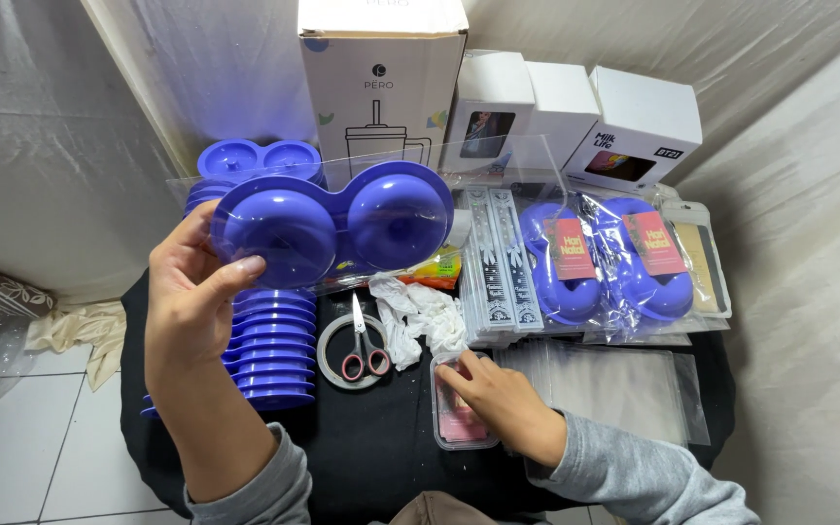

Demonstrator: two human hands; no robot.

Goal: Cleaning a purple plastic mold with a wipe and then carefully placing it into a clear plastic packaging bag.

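Left hand (187, 301) grips a bagged blue double-dome mould (332, 226) by its left end, raised above the table's (371, 457) left side; right hand (498, 394), fingers pinched, picks in a small clear tray of pink labels (459, 420) near the front edge, judged labelling step.

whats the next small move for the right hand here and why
Probably lift one pink card from the small clear plastic tray: the right hand already has fingertips in it, and the left hand holds up a purple two-dome plastic mould in a clear bag, which shows no pink tag.
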